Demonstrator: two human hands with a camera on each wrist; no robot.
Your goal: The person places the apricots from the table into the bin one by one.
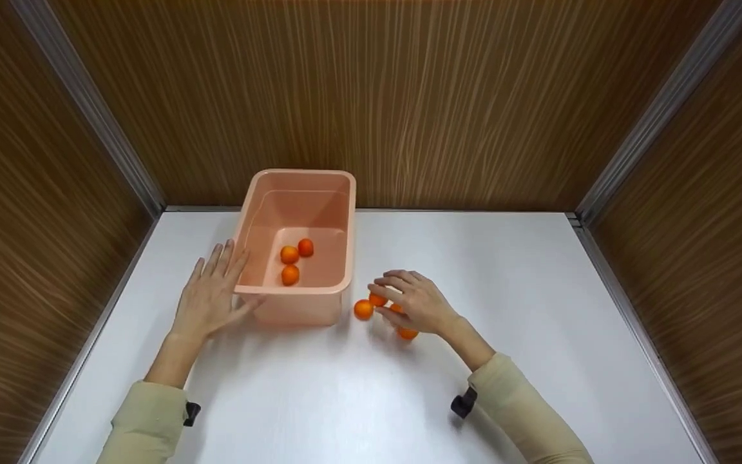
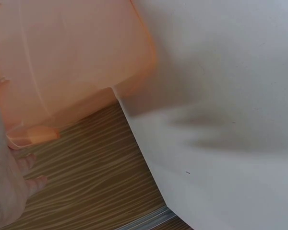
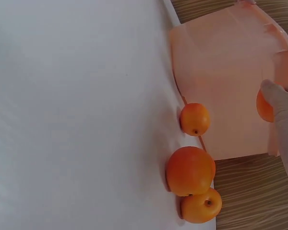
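A pink plastic basin (image 1: 339, 193) stands on the white table (image 1: 506, 270) with three small oranges (image 1: 290, 255) inside. My left hand (image 1: 213, 290) lies flat with straight fingers against the basin's near left corner; in the left wrist view the basin wall (image 2: 62, 57) fills the top left beside that hand (image 2: 5, 191). Just right of the basin, my right hand (image 1: 385, 298) pinches one orange (image 1: 377, 300) above the table. In the right wrist view a fingertip (image 3: 278, 96) covers that orange (image 3: 264, 108).
Loose oranges lie on the table by my right hand: one (image 1: 363, 310) to its left, one (image 1: 407, 333) under the wrist, and three (image 3: 190, 170) in the right wrist view. Wood-grain walls (image 1: 409, 96) enclose the table on three sides.
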